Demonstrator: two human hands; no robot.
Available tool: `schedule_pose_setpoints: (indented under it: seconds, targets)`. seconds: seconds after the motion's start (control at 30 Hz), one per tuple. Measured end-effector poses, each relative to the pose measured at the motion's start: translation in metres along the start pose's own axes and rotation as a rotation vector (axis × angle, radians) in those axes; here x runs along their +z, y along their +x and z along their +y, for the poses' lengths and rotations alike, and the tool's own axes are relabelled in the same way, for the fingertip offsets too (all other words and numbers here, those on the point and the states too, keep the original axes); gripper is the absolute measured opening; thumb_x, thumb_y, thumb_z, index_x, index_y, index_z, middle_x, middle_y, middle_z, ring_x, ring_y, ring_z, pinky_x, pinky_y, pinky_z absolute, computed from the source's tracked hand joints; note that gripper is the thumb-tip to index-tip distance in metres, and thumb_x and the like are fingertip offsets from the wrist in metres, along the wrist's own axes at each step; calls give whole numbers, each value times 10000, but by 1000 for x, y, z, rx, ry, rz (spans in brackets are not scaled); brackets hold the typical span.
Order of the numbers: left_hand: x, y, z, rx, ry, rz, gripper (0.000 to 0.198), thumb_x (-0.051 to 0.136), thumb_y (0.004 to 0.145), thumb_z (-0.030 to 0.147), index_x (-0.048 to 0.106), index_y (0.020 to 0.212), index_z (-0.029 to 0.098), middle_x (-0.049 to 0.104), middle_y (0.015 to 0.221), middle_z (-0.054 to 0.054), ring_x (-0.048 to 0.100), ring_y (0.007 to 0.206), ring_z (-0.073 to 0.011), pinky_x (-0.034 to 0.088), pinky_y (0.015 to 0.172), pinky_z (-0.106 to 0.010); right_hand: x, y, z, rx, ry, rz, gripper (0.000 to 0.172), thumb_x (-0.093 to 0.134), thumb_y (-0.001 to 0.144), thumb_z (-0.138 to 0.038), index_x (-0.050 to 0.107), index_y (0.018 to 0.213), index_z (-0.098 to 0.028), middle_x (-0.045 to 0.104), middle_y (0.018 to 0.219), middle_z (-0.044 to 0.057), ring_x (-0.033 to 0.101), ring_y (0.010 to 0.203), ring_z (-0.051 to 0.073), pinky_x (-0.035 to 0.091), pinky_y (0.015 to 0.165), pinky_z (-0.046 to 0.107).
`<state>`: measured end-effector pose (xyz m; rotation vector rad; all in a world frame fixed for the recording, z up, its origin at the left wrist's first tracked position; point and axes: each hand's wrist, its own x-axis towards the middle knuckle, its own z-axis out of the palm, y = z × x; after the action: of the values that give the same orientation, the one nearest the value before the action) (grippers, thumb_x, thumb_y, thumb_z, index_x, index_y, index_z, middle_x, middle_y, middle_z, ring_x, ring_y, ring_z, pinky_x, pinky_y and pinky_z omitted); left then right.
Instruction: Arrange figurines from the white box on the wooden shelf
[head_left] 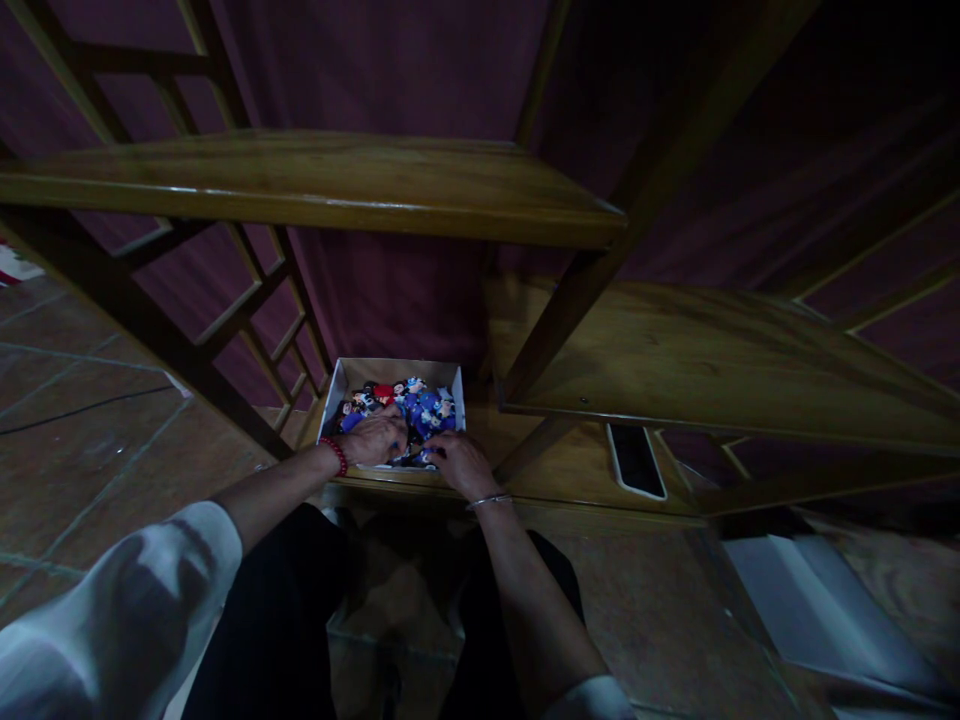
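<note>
A shallow white-sided box with a brown inside holds many small colourful figurines, mostly blue, with some red, black and white. Over the left front part of the box lies my left hand, its fingers stretched to the right across the figurines; a red bead bracelet is on that wrist. At the front right corner, my right hand has thumb and fingers closed on a small dark blue figurine. The fingertips are small and dim, and the left ones are partly hidden.
The box stands on the low board of a wooden shelf unit, under an upper shelf. A phone lies on the board to the right. A purple curtain hangs behind. On the tiled floor are a pale flat object and a black cable.
</note>
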<state>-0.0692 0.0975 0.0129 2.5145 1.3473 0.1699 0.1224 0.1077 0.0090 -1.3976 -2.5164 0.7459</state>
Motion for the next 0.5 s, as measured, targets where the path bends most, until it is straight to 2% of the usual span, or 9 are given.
schedule_pose_setpoints:
  seconds: [0.1,0.33,0.5]
  targets:
    - [-2,-2,-2,-29,-24,3,110,538,702,182,636,736,218,601,782,-5,459,873,-149,353,815,-270,-1,0,-2,-4,-25,-5,194,516,757,-248,644,903,-238,627,943,26,539,899,143,367,816,230]
    - [5,3,-6,-231,-9,92,224,472,745,191,594,933,197,620,805,-15,514,837,-144,396,757,-243,1,1,-3,9,-31,9,191,503,768,-272,645,891,-240,631,928,27,541,898,146,367,819,234]
    - [9,8,3,-219,149,90,186,458,769,220,605,881,195,616,808,-45,516,843,-171,375,776,-287,1,1,-3,6,-7,7,185,505,766,-267,646,881,-235,629,928,25,540,895,143,363,819,233]
